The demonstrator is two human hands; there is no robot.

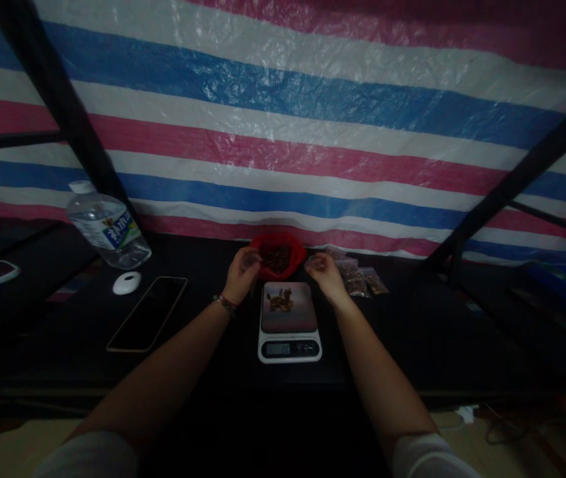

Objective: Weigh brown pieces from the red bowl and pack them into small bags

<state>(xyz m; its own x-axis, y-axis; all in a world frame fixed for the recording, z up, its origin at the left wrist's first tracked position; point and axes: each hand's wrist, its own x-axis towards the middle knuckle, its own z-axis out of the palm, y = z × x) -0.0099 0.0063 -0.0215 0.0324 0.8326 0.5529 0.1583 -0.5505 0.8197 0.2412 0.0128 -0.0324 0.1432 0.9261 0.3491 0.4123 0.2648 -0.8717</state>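
A white kitchen scale (289,350) with a lit display stands in front of me. A small heap of brown dried pieces (280,301) lies on its dark plate. Behind the scale is a red bag (297,268), its mouth open, with more brown pieces (277,258) inside. At the bag's left side, my left hand (241,275) is closed with its fingers curled around something pale and see-through, too dim to name. To the right of the bag, my right hand (325,273) is also closed, its fingertips pinched at something clear and small that I cannot make out.
Small filled clear bags (355,277) lie just right of my right hand. Leftward are a phone (148,315), a white rounded case (127,283) and a large plastic bottle (108,226). Dark slanted posts (58,99) flank the black table, with a striped sheet (283,139) behind.
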